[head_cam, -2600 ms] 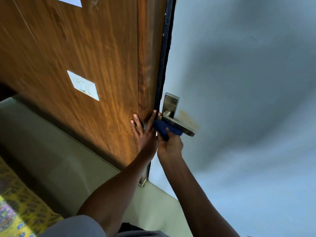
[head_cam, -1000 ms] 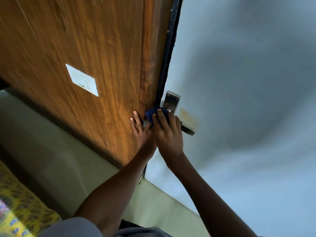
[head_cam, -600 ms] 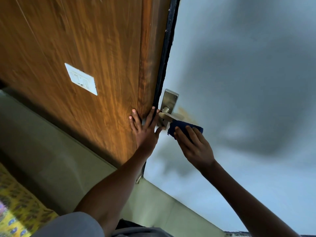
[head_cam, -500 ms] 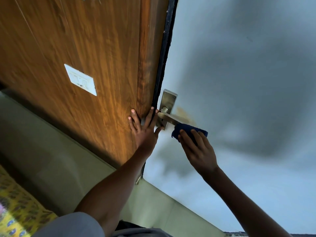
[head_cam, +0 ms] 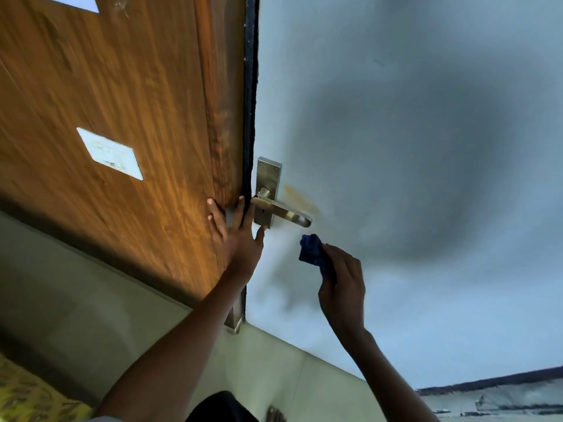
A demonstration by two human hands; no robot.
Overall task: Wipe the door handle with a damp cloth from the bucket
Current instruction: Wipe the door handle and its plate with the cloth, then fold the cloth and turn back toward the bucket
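From the head camera, the only view there is, the door handle (head_cam: 281, 212) sits just left of the frame's middle, a brass-coloured lever on an upright backplate (head_cam: 267, 190) fixed to the pale blue door (head_cam: 396, 147). The lever's long axis runs from its pivot near the door's edge out toward the lower right of the frame, and its rounded free end points that way, sloping slightly downward.

The right hand (head_cam: 341, 287) is below and to the right of that free end, fingers closed around a bunched blue cloth (head_cam: 313, 251). The cloth is near the lever but clear of it, with bare door showing between them. The left hand (head_cam: 236, 236) lies flat and spread across the seam where the wooden panel (head_cam: 122, 117) meets the door's dark edge, gripping nothing, its thumb tip near the backplate's lower corner.

As for progress, the cloth is in hand, so fetching it looks done. Whether the lever has been fully wiped I cannot tell. An orange-brown stain (head_cam: 298, 196) on the door behind the lever remains. No bucket is in view.
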